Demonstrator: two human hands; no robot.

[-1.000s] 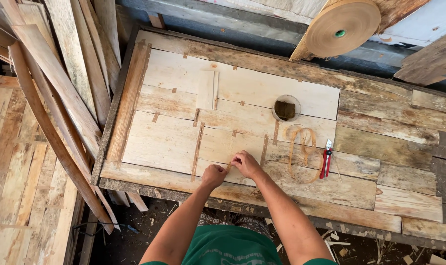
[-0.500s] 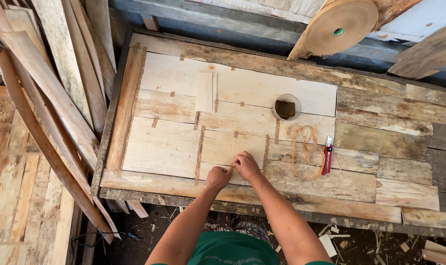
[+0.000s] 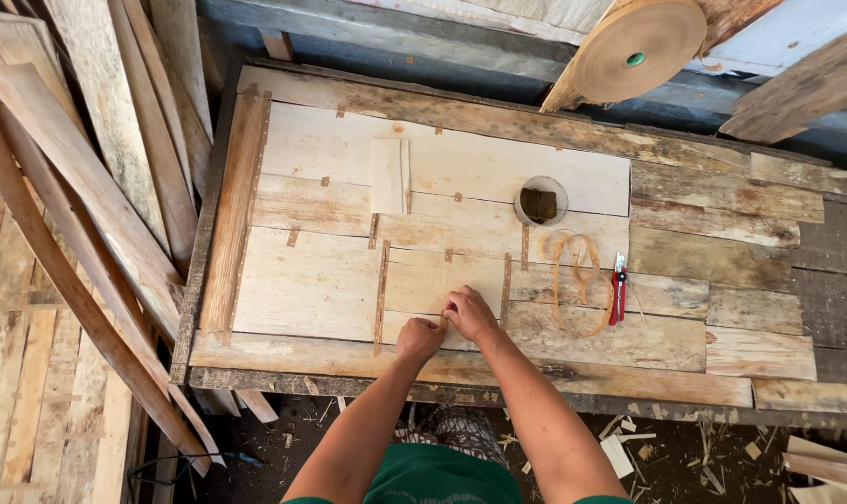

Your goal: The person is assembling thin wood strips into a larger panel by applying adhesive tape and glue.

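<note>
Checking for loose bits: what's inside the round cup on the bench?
The round cup shows one dark brownish lump inside, with a pale rim around it. Whatever lies beneath that lump is covered, and I cannot tell what it is.

Workbench [image 3: 722,201] carries pale veneer sheets [image 3: 312,280] on its left and middle part. Both hands at the near edge, left hand [image 3: 420,340] just beside right hand [image 3: 470,315], on the sheets. Tape strip loop [image 3: 573,280] right of the hands, cutter [image 3: 617,289] just right of it. Round cup [image 3: 539,201] behind the loop. Tape roll [image 3: 638,47] behind the bench. Planks [image 3: 88,243] lean left of it.
</note>
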